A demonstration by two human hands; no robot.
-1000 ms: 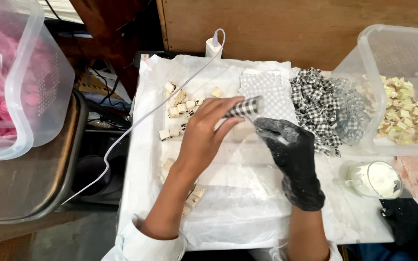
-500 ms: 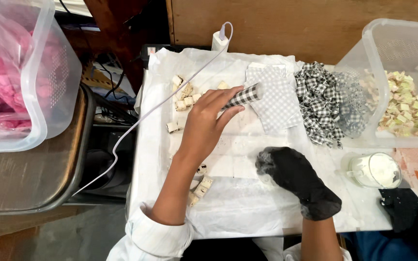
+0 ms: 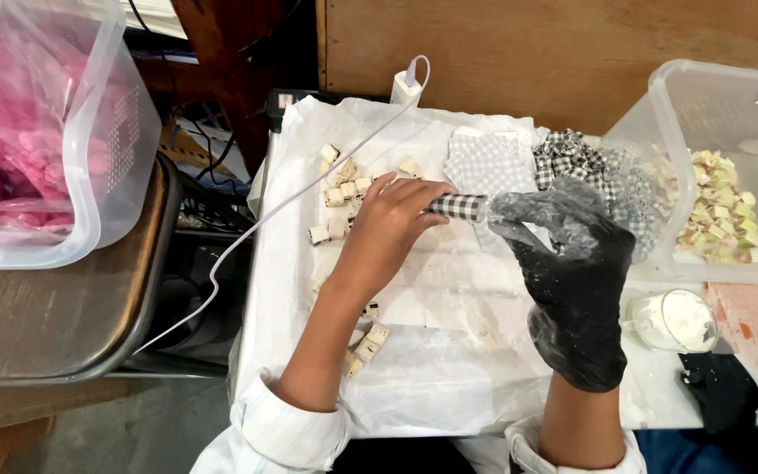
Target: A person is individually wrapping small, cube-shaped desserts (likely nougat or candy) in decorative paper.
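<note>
Checked roll lies level between both hands above the white sheet that covers the counter. Left hand, bare, pinches the roll's left end between thumb and fingertips. Right hand, in a black glove under a clear plastic film, closes its fingertips on the roll's right end; the fingers are curled, not spread.

Just behind the roll lies a pale checked cloth square, and to its right a heap of black-and-white checked cloth that touches the square's edge. Small cream blocks are scattered on the sheet left of the left hand, and a few more sit beside the left forearm.

At the right, a clear bin holds a pile of cream and yellowish pieces. In front of it stands a small round tub of white stuff, near the gloved wrist. A white cable runs from a white plug at the sheet's far edge down across the left side. Well to the left, a second clear bin of pink material sits on a metal tray.
</note>
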